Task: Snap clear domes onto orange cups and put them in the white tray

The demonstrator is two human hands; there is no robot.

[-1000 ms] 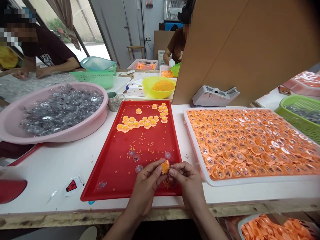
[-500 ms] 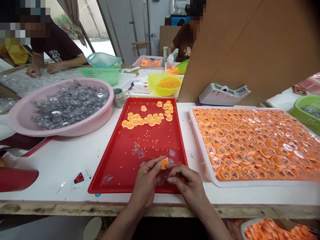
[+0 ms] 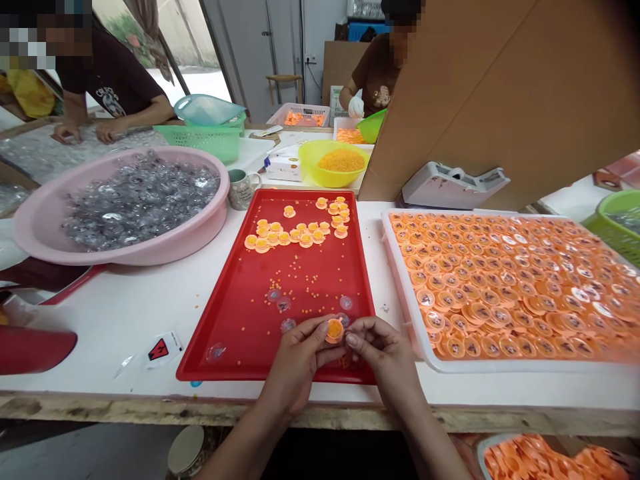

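Over the near edge of a red plastic tray (image 3: 275, 353), my left hand (image 3: 300, 363) pinches a small orange disc with a yellow-filled centre (image 3: 335, 329). My right hand (image 3: 383, 353) is curled close on the disc's right side, its fingertips at the edge. Beside my hands on the tray lie several clear plastic domes (image 3: 288, 325). Farther up the tray sits a cluster of similar orange discs (image 3: 283, 233), and tiny orange beads (image 3: 265, 287) are scattered around. My fingers hide the disc's underside.
A pink basin of clear domes (image 3: 120, 257) stands left of the tray. A white tray of packed orange discs (image 3: 500, 365) lies to the right. Ahead are a yellow bowl of beads (image 3: 334, 177), a mug (image 3: 243, 189) and a tape dispenser (image 3: 453, 187). Co-workers are at the far side.
The orange disc has shifted slightly right and now shows its yellow centre. My hands have drawn closer around it. The whole view has tilted a little as my head moved.
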